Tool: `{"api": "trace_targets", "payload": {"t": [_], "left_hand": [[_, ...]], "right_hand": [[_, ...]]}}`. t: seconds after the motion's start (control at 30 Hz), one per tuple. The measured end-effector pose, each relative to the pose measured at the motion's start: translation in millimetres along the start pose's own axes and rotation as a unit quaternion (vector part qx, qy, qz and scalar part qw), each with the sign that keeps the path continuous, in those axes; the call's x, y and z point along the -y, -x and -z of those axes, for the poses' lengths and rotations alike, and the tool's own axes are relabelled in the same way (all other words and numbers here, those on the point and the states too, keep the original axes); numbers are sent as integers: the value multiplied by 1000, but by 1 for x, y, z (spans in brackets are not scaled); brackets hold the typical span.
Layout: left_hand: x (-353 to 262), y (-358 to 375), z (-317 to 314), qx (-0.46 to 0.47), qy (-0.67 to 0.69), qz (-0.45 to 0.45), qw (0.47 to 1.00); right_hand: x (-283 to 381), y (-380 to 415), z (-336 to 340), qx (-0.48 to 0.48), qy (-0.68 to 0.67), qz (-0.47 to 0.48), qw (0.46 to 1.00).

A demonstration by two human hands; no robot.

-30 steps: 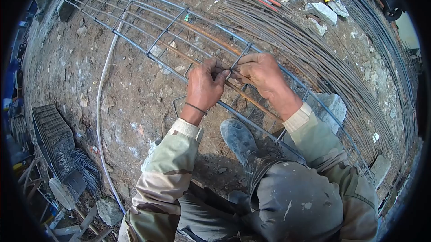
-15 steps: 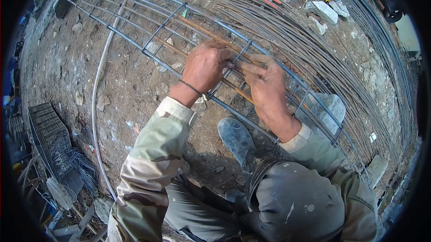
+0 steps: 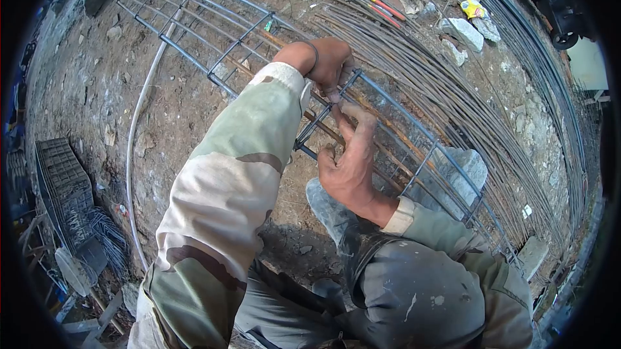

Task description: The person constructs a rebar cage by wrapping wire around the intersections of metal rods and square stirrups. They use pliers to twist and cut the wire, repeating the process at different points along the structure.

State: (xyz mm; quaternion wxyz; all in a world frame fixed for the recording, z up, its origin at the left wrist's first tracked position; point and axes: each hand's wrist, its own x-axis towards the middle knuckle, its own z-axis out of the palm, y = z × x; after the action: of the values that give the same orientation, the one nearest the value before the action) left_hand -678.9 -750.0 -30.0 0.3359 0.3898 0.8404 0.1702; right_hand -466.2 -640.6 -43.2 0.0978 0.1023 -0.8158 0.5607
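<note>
A long rebar cage of blue-grey and rusty bars with square stirrups runs diagonally across the view, raised above the dirt. My left hand is over its middle, fingers pinched together at a stirrup beside a rusty bar. Whatever lies between those fingertips is too small to make out. Just below, my right hand reaches up with its index finger stretched to the same crossing of bar and stirrup. Its thumb stands apart, and I see nothing held in it.
Loose rebar rods lie beyond the cage, with red-handled pliers on them. Concrete chunks and a large stone sit nearby. A pale hose crosses the ground at left, near a dark trough. My boot is below the cage.
My left hand has moved up and right, turning over the stirrup. The right hand has shifted down and left, from the cage's far side to below the crossing.
</note>
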Motion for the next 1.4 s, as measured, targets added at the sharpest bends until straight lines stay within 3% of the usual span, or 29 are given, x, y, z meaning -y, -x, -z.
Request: {"api": "trace_targets", "payload": {"t": [0.1, 0.2, 0.27, 0.3, 0.37, 0.43, 0.47, 0.5, 0.57, 0.63, 0.7, 0.73, 0.8, 0.9, 0.97, 1.0, 1.07, 1.23, 1.3, 1.4], "left_hand": [[16, 15, -19, -38, 222, -3, 974], [12, 25, -29, -85, 238, 36, 967], [8, 23, -25, -79, 234, 55, 967], [9, 21, -21, -57, 238, 62, 968], [5, 19, -16, -33, 240, 66, 968], [-3, 19, -17, -72, 123, 51, 988], [-6, 22, -21, -70, 121, 49, 989], [-9, 29, -27, -139, 143, 40, 979], [-15, 51, -48, -285, 164, 34, 944], [-35, 81, -75, -472, 229, 77, 848], [-55, 113, -106, -535, 280, 140, 785], [-65, 122, -122, -535, 285, 143, 783], [-82, 129, -151, -555, 449, 202, 671], [-99, 128, -144, -530, 477, 195, 673], [-92, 119, -135, -527, 411, 186, 720], [-85, 113, -133, -529, 411, 184, 720], [-77, 103, -129, -502, 297, 180, 792], [-76, 87, -128, -473, 324, 190, 797], [-73, 85, -128, -476, 355, 194, 781], [-62, 82, -121, -434, 414, 210, 772]], "right_hand": [[-11, 5, 5, -3, -35, 18, 999], [-18, 10, 11, 28, -114, -48, 992], [-16, 9, 10, 49, -31, 47, 997], [-13, 9, 9, 51, -29, 49, 997], [3, 6, 5, 72, 100, 78, 989], [6, 8, 4, 90, 96, 72, 989], [6, 9, 4, 110, 90, 67, 988], [4, 8, 8, 107, 89, 66, 988], [-8, 3, 25, 106, 36, 55, 992], [-8, -10, 45, 85, 89, 72, 990], [-9, -27, 63, 69, 143, 88, 983], [-12, -36, 69, 91, 167, 94, 977], [-19, -55, 74, 125, 191, 102, 968], [-27, -76, 70, 163, 240, 204, 935], [-29, -81, 68, 184, 240, 192, 934], [-30, -84, 67, 200, 239, 180, 933], [-34, -88, 65, 212, 233, 168, 934], [-45, -99, 67, 244, 227, 149, 931], [-45, -103, 65, 254, 239, 239, 906], [-43, -101, 63, 239, 219, 249, 913]]}}
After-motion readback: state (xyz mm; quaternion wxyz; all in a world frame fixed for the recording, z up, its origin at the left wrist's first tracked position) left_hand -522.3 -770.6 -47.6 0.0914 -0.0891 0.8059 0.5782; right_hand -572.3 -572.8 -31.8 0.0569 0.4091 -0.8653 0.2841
